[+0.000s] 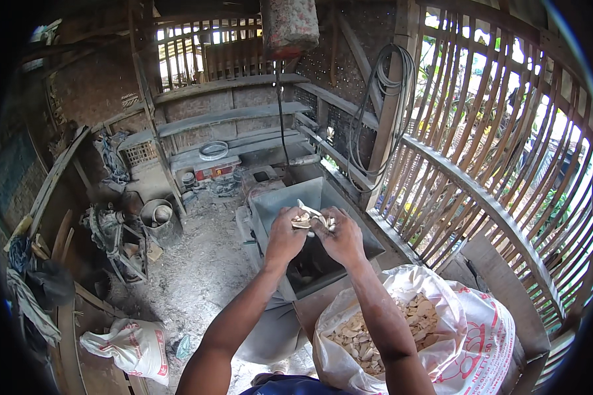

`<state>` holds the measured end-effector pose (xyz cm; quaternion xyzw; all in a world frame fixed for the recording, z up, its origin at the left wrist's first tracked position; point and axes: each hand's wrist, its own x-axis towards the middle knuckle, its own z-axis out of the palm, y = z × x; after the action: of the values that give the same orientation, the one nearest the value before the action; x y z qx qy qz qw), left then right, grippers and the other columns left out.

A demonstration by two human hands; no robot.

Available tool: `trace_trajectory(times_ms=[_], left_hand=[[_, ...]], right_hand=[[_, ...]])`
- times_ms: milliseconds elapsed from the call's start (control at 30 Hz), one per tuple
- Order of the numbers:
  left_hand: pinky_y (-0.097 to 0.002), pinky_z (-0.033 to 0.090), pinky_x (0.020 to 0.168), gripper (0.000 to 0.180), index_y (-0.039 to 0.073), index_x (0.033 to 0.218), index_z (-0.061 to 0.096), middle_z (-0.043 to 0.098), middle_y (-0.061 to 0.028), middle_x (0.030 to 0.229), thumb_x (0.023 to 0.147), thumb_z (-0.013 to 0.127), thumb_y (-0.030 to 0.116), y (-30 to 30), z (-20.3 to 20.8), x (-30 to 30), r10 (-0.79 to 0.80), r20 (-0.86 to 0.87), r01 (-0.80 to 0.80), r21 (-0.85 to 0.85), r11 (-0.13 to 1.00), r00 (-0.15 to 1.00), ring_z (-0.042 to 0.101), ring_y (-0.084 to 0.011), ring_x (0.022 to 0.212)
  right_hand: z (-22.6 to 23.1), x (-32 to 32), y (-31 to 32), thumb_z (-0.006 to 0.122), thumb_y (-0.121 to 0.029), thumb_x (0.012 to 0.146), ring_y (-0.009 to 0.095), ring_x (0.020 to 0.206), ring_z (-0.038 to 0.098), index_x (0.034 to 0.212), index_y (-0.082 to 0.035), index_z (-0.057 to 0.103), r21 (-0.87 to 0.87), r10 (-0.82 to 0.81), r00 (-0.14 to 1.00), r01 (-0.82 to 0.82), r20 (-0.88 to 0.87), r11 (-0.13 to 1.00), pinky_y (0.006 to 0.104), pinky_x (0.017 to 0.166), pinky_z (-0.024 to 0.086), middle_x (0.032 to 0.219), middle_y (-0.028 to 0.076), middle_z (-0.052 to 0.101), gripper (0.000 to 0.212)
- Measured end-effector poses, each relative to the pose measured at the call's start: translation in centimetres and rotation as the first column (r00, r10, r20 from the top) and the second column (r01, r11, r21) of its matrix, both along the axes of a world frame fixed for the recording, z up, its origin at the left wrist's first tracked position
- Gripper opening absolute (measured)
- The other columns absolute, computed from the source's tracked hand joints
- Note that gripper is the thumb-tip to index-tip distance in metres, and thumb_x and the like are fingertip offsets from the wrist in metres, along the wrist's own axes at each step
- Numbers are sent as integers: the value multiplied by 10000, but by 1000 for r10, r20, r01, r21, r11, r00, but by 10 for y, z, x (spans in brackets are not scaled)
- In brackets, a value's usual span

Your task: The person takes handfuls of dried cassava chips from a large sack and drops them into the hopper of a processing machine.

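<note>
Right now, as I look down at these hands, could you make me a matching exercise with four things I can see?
1. Pale pieces
2. Large open sack
3. Metal hopper
4. Dark coil

A. hanging on a wooden post
B. white with red printing
C. held in the left hand and right hand
D. open-topped, directly under the hands

Pairs: 1-C, 2-B, 3-D, 4-A

Bimanual Posture, Seen from Above

Reaching from the lower edge with bare left forearm and right forearm — converging forward. Shown with left hand and right hand just beside each other, backs toward the viewer, curled inward at the fingers — with right thumb angled leftward.
</note>
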<state>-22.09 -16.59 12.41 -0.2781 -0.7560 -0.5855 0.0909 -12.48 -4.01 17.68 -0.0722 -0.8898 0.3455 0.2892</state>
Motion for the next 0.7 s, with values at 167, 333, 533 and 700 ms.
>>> trace_trajectory(times_ms=[167,333,533,700], left_hand=[[-431,492,876,259,31,1058,637,649,-181,1051,803,676,59,-1,19,13,-5,42,5,-1,1000,999,634,-364,1005],[-400,533,837,303,24,1128,626,665,-185,1101,832,676,62,-6,26,18,-35,102,31,39,999,994,690,-318,961],[-391,547,826,310,22,1163,632,688,-179,1095,855,661,45,-4,30,22,-157,286,101,202,974,945,715,-296,927],[-390,530,894,347,36,1177,638,694,-155,1130,832,656,13,-2,17,13,-77,92,75,26,997,993,711,-295,944]], right_hand=[[-12,-1,8,702,-252,874,387,969,649,1019,-99,687,50,54,996,-50,-72,997,465,806,515,1050,125,660,212],[-9,-2,3,679,-247,888,379,967,656,1003,-99,695,22,47,996,-46,-70,999,463,809,517,1053,118,667,188],[-6,-1,0,683,-224,887,363,936,666,997,-88,696,34,9,999,-7,-51,999,442,789,520,1011,117,683,175],[-5,-2,1,700,-174,872,337,906,685,991,-71,700,0,2,1000,-2,-11,1000,408,778,531,982,127,695,157]])
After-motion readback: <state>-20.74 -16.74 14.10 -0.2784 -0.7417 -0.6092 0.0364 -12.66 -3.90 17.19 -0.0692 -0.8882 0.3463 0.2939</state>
